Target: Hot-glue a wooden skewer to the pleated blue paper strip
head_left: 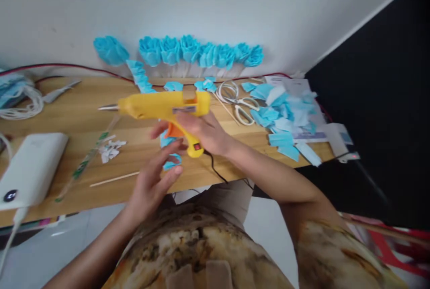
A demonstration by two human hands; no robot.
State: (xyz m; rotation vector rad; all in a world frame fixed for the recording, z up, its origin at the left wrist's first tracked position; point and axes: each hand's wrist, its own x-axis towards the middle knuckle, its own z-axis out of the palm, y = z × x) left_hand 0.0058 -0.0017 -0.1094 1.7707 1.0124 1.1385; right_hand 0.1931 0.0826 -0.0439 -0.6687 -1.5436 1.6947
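Note:
My right hand (206, 130) is wrapped round the handle of a yellow glue gun (154, 103), held above the table with its metal nozzle pointing left. An orange trigger and a small red switch show on the gun. Below the handle, my left hand (157, 174) is raised with its fingers apart and nothing visible in it. Pieces of blue crepe paper (172, 161) lie behind and beside its fingertips, partly hidden. A thin wooden stick (114, 179) rests on the tabletop left of that hand.
Blue paper flowers (190, 49) line the wall. White-handled scissors (244, 109) and a heap of blue paper pieces (282, 109) lie right. At left are a white power bank (33, 168), white scraps (110, 149) and a utility knife (60, 92). A black cord trails from the gun.

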